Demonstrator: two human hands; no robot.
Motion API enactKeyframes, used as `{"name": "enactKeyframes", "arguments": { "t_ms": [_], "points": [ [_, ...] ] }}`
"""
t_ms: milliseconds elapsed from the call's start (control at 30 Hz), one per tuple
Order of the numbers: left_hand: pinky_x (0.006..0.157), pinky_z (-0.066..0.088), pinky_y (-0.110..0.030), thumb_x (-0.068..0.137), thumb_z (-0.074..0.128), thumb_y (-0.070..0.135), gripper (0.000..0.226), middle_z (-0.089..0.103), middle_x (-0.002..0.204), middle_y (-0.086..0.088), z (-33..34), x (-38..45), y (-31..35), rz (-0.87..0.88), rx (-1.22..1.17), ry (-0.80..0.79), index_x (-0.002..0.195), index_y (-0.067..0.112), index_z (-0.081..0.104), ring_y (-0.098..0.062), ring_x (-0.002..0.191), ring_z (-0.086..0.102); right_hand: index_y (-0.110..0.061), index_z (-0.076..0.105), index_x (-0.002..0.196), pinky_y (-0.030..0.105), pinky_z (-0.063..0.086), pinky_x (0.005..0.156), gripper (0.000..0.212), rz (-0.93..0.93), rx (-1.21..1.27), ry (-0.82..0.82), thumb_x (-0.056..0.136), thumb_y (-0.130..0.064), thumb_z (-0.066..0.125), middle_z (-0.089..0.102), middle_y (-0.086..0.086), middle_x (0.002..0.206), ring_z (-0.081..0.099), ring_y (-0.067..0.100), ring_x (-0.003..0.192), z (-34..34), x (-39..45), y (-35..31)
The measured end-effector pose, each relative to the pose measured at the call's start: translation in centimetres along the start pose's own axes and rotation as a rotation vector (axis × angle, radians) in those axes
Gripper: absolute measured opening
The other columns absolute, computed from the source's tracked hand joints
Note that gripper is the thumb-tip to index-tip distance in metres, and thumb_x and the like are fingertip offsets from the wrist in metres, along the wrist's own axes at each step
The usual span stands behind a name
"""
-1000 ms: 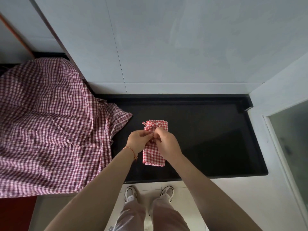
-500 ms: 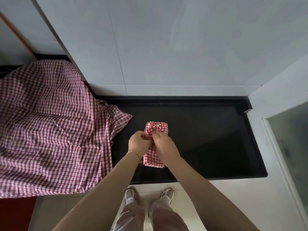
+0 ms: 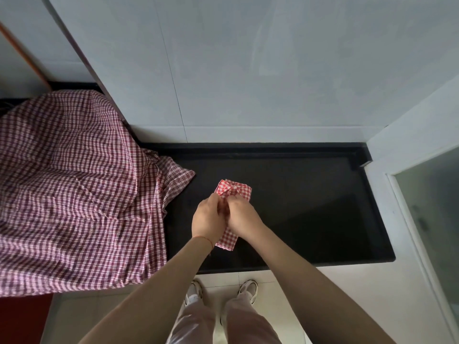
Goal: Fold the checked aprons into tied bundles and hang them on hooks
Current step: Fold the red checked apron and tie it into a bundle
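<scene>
at nine o'clock in the view, a large dark-red checked cloth point(image 3: 74, 189) lies heaped and unfolded, draped over the left end of the black countertop point(image 3: 310, 207) and hanging past its front edge; by its pattern it is probably another apron waiting its turn. the countertop runs from there toward three o'clock, backed by a pale tiled wall point(image 3: 248, 70) at twelve o'clock, with a frosted glass panel point(image 3: 432, 232) at the far right. at six o'clock the person's white shoes point(image 3: 247, 289) stand on the light floor.

near the centre of the counter lies the red checked apron bundle point(image 3: 234, 189), folded into a small narrow packet; a knot or gathered tie shows at its far end, toward twelve o'clock. the left hand point(image 3: 207, 220) and right hand point(image 3: 242, 217) sit knuckle to knuckle over its middle, fingers curled in and seemingly pinching the cloth or its strings, though what exactly they grip is hidden beneath them.

as a judgement, this bundle's folding is done and the tying is in hand or being finished. hanging is left to do, and no hooks are in view. the big cloth appears untouched, so the task looks well short of complete.
</scene>
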State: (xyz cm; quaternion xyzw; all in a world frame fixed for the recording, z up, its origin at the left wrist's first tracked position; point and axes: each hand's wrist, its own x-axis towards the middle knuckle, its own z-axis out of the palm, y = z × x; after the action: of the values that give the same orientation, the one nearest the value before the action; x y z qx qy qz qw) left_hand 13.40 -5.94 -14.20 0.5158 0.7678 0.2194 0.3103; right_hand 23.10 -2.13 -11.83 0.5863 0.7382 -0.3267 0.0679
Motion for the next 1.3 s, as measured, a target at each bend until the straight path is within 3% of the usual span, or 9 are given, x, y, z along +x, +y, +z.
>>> {"name": "enactKeyframes", "arguments": {
  "t_ms": [133, 267, 433, 533, 700, 800, 900, 1033, 1300],
  "points": [
    [0.066, 0.050, -0.031, 0.093, 0.051, 0.004, 0.016, 0.058, 0.083, 0.001, 0.0, 0.1, -0.4, 0.106, 0.047, 0.020, 0.081, 0.010, 0.061, -0.017, 0.076, 0.054, -0.012, 0.054, 0.134, 0.029, 0.047, 0.088, 0.032, 0.160, 0.244, -0.101, 0.103, -0.013, 0.046, 0.057, 0.007, 0.131, 0.059, 0.023, 0.113, -1.0, 0.9, 0.5],
    [0.061, 0.043, -0.017, 0.087, 0.063, 0.010, 0.011, 0.057, 0.081, 0.008, -0.4, 0.2, -0.8, 0.187, 0.076, -0.016, 0.077, 0.015, 0.066, -0.010, 0.072, 0.054, -0.019, 0.061, 0.120, 0.029, 0.042, 0.082, 0.023, 0.282, 0.437, -0.171, 0.103, -0.014, 0.047, 0.060, 0.001, 0.121, 0.054, 0.015, 0.101, -1.4, 1.4, 1.2],
    [0.063, 0.040, -0.017, 0.093, 0.065, 0.033, 0.014, 0.057, 0.086, 0.007, -0.6, 0.5, -0.3, 0.099, 0.089, -0.030, 0.084, 0.022, 0.064, -0.008, 0.073, 0.054, -0.020, 0.064, 0.117, 0.031, 0.043, 0.084, 0.022, 0.317, 0.483, -0.189, 0.102, -0.015, 0.049, 0.061, 0.001, 0.121, 0.055, 0.017, 0.105, -1.2, 2.0, 1.4],
    [0.067, 0.045, -0.021, 0.096, 0.062, 0.030, 0.017, 0.059, 0.091, 0.003, -0.3, 0.7, -0.2, 0.104, 0.135, -0.039, 0.087, 0.017, 0.067, -0.010, 0.077, 0.055, -0.019, 0.065, 0.118, 0.030, 0.044, 0.085, 0.021, 0.310, 0.505, -0.185, 0.102, -0.016, 0.052, 0.062, 0.000, 0.120, 0.057, 0.016, 0.107, -1.0, 2.0, 1.8],
    [0.072, 0.051, -0.021, 0.099, 0.056, 0.023, 0.016, 0.059, 0.101, 0.002, -0.1, 0.9, 0.0, 0.089, 0.223, -0.065, 0.096, 0.015, 0.070, -0.010, 0.084, 0.056, -0.020, 0.069, 0.122, 0.038, 0.050, 0.101, 0.028, 0.248, 0.499, -0.174, 0.101, -0.013, 0.051, 0.063, -0.001, 0.124, 0.060, 0.018, 0.111, -0.7, 1.9, 2.2],
    [0.066, 0.045, -0.020, 0.096, 0.056, 0.022, 0.012, 0.057, 0.101, 0.002, -0.4, 1.1, 0.3, 0.068, 0.235, -0.105, 0.093, 0.015, 0.064, -0.010, 0.083, 0.054, -0.020, 0.072, 0.111, 0.038, 0.051, 0.099, 0.019, 0.210, 0.478, -0.070, 0.098, -0.016, 0.059, 0.068, -0.003, 0.116, 0.063, 0.015, 0.105, -0.3, 1.7, 2.7],
    [0.063, 0.040, -0.020, 0.093, 0.057, 0.022, 0.009, 0.053, 0.099, 0.002, -0.9, 1.5, 1.0, 0.024, 0.274, -0.181, 0.087, 0.017, 0.056, -0.010, 0.080, 0.051, -0.018, 0.070, 0.095, 0.030, 0.050, 0.092, 0.005, 0.198, 0.520, 0.096, 0.094, -0.014, 0.067, 0.068, -0.005, 0.099, 0.063, 0.009, 0.093, 0.6, 1.0, 2.9],
    [0.064, 0.039, -0.022, 0.095, 0.055, 0.023, 0.011, 0.050, 0.095, 0.000, -1.4, 1.8, 1.4, 0.008, 0.363, -0.248, 0.092, 0.012, 0.058, -0.012, 0.080, 0.050, -0.014, 0.068, 0.092, 0.020, 0.048, 0.082, 0.007, 0.142, 0.371, 0.227, 0.095, -0.011, 0.064, 0.068, -0.004, 0.095, 0.058, 0.003, 0.081, 1.8, 0.6, 2.8],
    [0.071, 0.043, -0.022, 0.094, 0.058, 0.023, 0.015, 0.056, 0.111, -0.005, -1.7, 2.1, 0.9, 0.082, 0.450, -0.305, 0.103, 0.013, 0.064, -0.012, 0.088, 0.051, -0.019, 0.064, 0.088, 0.028, 0.053, 0.087, 0.010, 0.103, 0.203, 0.229, 0.096, -0.013, 0.063, 0.067, -0.003, 0.094, 0.064, 0.012, 0.089, 1.0, 1.1, 3.2]
  ]
}}
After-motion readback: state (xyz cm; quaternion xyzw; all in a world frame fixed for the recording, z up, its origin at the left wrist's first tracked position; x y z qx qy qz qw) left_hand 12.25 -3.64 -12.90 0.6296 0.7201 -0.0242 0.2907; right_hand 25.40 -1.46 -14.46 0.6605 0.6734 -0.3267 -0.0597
